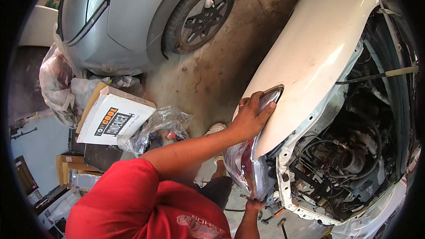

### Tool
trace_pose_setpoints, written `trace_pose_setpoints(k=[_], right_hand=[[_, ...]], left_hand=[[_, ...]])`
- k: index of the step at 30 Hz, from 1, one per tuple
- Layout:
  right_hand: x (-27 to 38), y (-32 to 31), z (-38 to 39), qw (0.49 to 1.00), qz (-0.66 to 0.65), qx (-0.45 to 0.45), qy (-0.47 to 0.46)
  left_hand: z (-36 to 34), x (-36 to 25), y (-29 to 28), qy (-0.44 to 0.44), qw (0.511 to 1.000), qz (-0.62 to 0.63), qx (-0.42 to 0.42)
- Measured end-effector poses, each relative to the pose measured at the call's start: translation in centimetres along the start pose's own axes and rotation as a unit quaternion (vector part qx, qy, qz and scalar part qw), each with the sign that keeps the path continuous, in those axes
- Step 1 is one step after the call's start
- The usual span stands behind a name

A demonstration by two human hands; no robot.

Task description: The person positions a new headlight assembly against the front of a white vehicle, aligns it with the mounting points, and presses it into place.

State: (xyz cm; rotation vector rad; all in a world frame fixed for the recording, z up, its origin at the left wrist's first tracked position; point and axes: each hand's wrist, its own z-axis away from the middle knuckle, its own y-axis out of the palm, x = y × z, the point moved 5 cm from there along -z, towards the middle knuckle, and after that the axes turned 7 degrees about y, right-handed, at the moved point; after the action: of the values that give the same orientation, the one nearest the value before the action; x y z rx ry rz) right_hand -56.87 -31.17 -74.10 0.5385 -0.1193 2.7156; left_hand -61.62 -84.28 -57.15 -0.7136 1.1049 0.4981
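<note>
A clear headlight (243,166) sits at the front corner of a white car fender (305,57). Its narrow upper end lies along the fender edge, and red shows through the lens. My left hand (250,121) is closed over that upper end, with the thumb toward the fender and the fingers on the far side. At the wide lower end, my right hand (254,205) grips the headlight from below; most of its fingers are hidden behind the lens.
The open engine bay (349,155) lies to the right, with a prop rod (376,76) across it. A silver car (128,22) stands at the far left. A white cardboard box (116,117) and clear plastic wrap (161,126) lie left of me. Tools (281,223) lie on the floor.
</note>
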Motion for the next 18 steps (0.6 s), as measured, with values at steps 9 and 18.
trace_pose_setpoints(k=[9,18], right_hand=[[-0.7,0.7,-1.2,1.0,-0.016,0.023,-0.002],[-0.3,-0.3,-2.5,0.999,0.01,0.039,0.005]], left_hand=[[-1.0,-0.1,0.2,0.001,1.0,0.0,-0.002],[3.3,11.1,-2.7,-0.111,0.962,0.251,0.006]])
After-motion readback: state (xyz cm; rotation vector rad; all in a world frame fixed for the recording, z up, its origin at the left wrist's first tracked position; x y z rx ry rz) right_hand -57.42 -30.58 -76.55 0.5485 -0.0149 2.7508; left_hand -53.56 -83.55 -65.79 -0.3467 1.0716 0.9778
